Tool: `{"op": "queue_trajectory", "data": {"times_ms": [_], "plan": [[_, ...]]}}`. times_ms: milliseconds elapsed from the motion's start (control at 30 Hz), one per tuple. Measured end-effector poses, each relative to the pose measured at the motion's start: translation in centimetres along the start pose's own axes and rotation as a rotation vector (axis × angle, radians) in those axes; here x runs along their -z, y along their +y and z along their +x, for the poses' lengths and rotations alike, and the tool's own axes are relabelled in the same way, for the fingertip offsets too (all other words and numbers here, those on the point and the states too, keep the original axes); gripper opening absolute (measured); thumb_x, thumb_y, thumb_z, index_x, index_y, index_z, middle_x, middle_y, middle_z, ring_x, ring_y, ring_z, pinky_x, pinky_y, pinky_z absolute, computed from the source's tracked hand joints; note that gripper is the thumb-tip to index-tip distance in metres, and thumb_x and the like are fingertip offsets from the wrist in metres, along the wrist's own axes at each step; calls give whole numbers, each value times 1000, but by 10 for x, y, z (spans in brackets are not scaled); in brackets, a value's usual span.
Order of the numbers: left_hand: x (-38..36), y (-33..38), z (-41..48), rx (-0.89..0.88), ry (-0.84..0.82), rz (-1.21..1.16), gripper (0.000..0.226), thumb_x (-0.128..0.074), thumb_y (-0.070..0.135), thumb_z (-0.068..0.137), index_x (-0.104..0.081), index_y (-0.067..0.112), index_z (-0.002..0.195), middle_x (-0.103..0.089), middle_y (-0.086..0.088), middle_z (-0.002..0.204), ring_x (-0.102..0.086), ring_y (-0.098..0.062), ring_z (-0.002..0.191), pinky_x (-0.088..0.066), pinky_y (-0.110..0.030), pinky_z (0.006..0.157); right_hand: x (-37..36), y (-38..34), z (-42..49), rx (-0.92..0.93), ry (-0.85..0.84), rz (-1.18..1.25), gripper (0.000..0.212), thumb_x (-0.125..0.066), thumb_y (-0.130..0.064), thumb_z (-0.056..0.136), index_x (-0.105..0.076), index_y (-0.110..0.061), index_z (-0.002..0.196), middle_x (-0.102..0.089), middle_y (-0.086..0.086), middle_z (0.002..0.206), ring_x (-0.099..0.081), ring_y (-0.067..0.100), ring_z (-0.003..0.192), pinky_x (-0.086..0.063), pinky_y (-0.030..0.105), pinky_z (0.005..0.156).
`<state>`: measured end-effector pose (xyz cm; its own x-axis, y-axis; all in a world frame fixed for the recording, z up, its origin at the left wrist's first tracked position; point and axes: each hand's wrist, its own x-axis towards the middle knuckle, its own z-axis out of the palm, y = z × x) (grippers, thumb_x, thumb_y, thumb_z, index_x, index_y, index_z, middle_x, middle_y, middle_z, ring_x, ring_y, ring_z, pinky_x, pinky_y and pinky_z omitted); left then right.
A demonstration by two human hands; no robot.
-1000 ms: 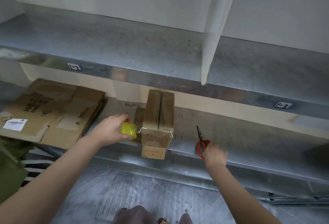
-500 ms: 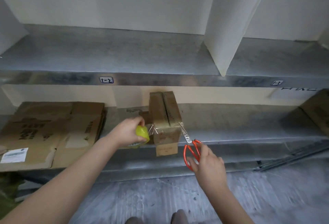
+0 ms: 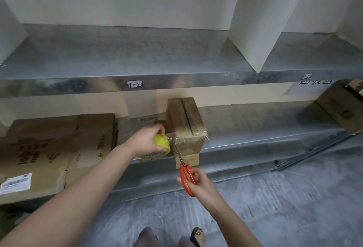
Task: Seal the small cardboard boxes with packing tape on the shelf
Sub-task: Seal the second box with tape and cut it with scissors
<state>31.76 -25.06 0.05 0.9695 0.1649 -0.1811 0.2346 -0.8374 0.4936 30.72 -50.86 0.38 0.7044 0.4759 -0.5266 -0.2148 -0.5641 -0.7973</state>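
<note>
A small cardboard box (image 3: 184, 121) stands on the lower metal shelf (image 3: 245, 140), its front end over the shelf's edge. Clear tape wraps its near top edge and stretches left to a yellow tape roll (image 3: 163, 145). My left hand (image 3: 146, 141) grips that roll just left of the box. My right hand (image 3: 198, 183) holds red-handled scissors (image 3: 186, 176) below the box. The blades point up to the stretch of tape between roll and box.
Flattened cardboard boxes (image 3: 55, 148) lie on the lower shelf at the left. Another carton (image 3: 341, 107) sits at the far right. The upper shelf (image 3: 137, 56) carries a white divider panel (image 3: 261, 21). My feet (image 3: 198, 235) show on the grey floor.
My right hand lifted the scissors off the shelf, brought them left under the box, and raised the blades to the tape. The left hand kept the roll beside the box.
</note>
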Motion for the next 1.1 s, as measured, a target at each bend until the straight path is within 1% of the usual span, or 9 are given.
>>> {"op": "queue_trajectory", "data": {"times_ms": [100,267,400,633,800,900,967,1033,1100], "plan": [[0,-1,0,-7,-3,-8,53,-83,45,67,-46,29,101,-57,2,102,-51,-18,87,-37,-29,67,-4,-8,3,-24,-8,49,54,-70,-67,69,-56,-32,106,-68,-8,96,-65,4,87,-47,21,75],[0,-2,2,-3,-21,-12,51,-81,46,67,-45,31,100,-56,5,101,-52,-16,87,-40,-29,66,-9,-13,11,-91,-1,118,36,-63,-59,83,-57,-31,105,-64,-5,100,-60,7,88,-41,18,66],[0,1,5,-13,-23,-6,50,-81,47,68,-45,31,99,-55,6,99,-51,-15,86,-38,-27,62,-11,-10,17,-123,4,147,21,-58,-45,94,-60,-27,105,-58,-11,78,-52,3,69,-35,11,53],[0,4,8,-20,-28,1,50,-80,46,70,-46,28,102,-55,4,100,-51,-17,87,-41,-30,67,-13,-1,26,-106,41,205,17,-56,-34,97,-64,-20,104,-56,-7,74,-52,9,70,-41,23,66],[1,1,8,-1,-36,-2,49,-79,45,71,-46,29,102,-56,4,101,-52,-17,87,-44,-30,68,-9,3,33,-105,80,189,18,-57,-32,97,-65,-16,99,-57,-5,70,-51,9,65,-42,25,65],[2,-3,8,9,-43,1,49,-79,45,72,-45,30,103,-54,6,103,-51,-16,89,-42,-27,67,-4,6,39,-68,89,43,25,-62,-48,90,-61,-24,96,-64,-7,78,-59,9,70,-47,24,66],[2,-3,9,12,-42,3,49,-79,44,72,-45,30,104,-54,5,103,-51,-16,88,-40,-25,64,1,9,42,16,105,-146,38,-66,-63,78,-54,-33,97,-68,-13,89,-65,6,81,-53,25,73],[1,-2,10,10,-42,-1,48,-79,43,72,-44,30,103,-54,4,103,-51,-16,88,-40,-25,65,7,11,46,88,121,-288,54,-65,-75,68,-47,-39,104,-62,-19,104,-61,6,98,-52,29,85],[0,0,11,8,-35,2,48,-79,43,73,-44,30,103,-55,4,102,-52,-16,88,-43,-28,69,15,14,49,124,129,-412,67,-60,-82,63,-42,-41,113,-55,-18,115,-54,9,109,-50,33,92]]}}
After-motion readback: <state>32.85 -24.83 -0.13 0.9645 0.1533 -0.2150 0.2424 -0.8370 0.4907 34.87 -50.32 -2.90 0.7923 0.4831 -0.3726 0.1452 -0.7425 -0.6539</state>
